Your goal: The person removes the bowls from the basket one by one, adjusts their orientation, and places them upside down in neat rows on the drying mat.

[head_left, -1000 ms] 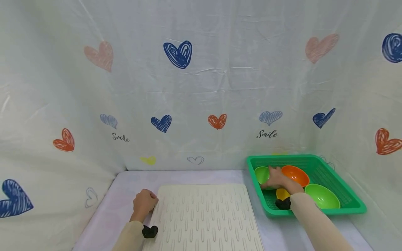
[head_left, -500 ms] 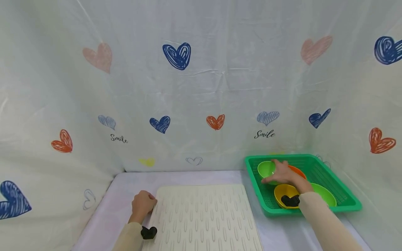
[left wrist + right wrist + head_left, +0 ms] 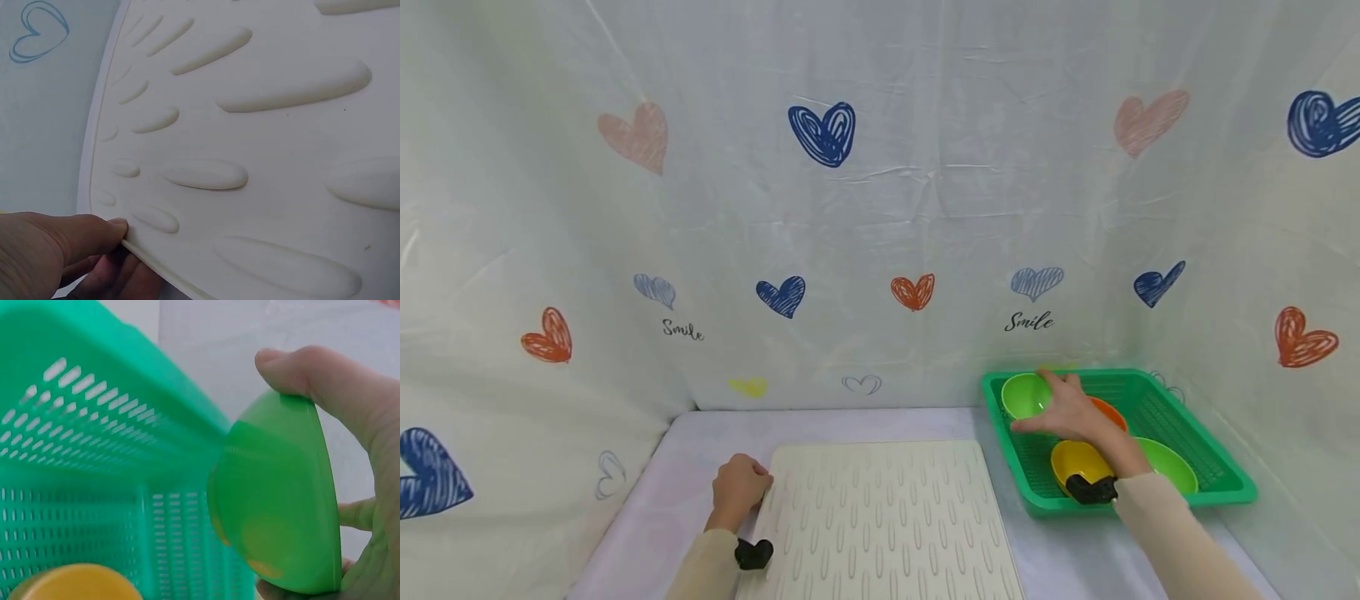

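My right hand [image 3: 1067,412] grips a light green bowl [image 3: 1024,396] across its rim, at the left end of the green basket [image 3: 1236,493]. In the right wrist view this bowl [image 3: 281,494] is tipped on its side, thumb on one edge of the rim and fingers at the opposite edge, close by the basket's wall. On the left, my left hand [image 3: 739,492] pinches the edge of a cream mat [image 3: 887,521] with raised oblong bumps. The left wrist view shows the thumb [image 3: 103,232] on top of the mat's corner and the curled fingers below it.
Inside the basket are a yellow bowl [image 3: 1075,458], an orange bowl [image 3: 1112,412] partly behind my right hand, and another green bowl [image 3: 1168,467] by my sleeve. A curtain [image 3: 880,208] printed with hearts hangs behind the white-covered table [image 3: 737,423].
My right hand has raised the green bowl from lower in the basket and tilted it, then shifted slightly left. More of the yellow bowl shows. The left hand keeps its place on the mat.
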A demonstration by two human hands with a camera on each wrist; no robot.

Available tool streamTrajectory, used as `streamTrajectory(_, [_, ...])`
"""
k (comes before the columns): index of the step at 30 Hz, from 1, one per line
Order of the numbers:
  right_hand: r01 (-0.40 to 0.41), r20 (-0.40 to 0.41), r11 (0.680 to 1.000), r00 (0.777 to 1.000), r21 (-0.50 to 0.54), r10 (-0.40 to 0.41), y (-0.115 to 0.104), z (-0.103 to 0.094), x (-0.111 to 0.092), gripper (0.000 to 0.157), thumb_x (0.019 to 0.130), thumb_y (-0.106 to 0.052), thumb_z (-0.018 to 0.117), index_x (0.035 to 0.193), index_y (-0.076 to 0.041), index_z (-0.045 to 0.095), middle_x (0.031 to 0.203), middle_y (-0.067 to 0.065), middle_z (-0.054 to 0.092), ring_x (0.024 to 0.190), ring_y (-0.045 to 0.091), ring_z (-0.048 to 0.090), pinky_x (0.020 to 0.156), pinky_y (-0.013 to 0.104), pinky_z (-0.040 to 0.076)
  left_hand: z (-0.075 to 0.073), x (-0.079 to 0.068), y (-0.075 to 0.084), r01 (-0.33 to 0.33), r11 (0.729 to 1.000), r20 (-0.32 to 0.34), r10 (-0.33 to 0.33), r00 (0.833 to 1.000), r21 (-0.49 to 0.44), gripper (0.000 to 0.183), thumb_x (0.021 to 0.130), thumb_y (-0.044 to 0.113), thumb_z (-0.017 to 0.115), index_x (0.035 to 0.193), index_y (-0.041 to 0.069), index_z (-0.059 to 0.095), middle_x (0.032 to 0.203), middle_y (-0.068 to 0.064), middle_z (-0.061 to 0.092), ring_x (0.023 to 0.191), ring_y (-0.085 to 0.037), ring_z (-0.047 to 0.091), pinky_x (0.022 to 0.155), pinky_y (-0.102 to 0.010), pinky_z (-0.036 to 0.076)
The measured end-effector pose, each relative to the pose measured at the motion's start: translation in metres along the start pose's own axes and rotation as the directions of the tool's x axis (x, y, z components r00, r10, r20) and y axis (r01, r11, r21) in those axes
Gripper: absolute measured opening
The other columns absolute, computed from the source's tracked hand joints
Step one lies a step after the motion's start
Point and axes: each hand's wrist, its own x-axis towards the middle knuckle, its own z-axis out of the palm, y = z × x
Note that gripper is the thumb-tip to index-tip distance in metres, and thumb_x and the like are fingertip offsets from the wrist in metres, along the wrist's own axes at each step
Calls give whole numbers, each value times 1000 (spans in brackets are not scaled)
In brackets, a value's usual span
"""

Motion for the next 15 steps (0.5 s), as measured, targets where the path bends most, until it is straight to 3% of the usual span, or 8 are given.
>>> streamTrajectory(7, [30,-5,998,1000,51,-29,-22,5,-7,123,72,-51,88,159,6,22,145,42,26,114,51,51,87,62,54,4,3,0,10,1000,15,-10,1000,10,12,87,8,75,81,-2,72,69,-8,67,58,-18,62,55,-33,49])
streamTrajectory(15, [96,-9,993,995,66,-95,-51,20,-9,121,69,-48,90,158,4,26,144,38,35,115,48,53,84,57,57,1,2,2,4,1000,5,-4,1000,-11,12,87,8,74,81,-3,72,71,-11,68,59,-19,63,57,-36,51])
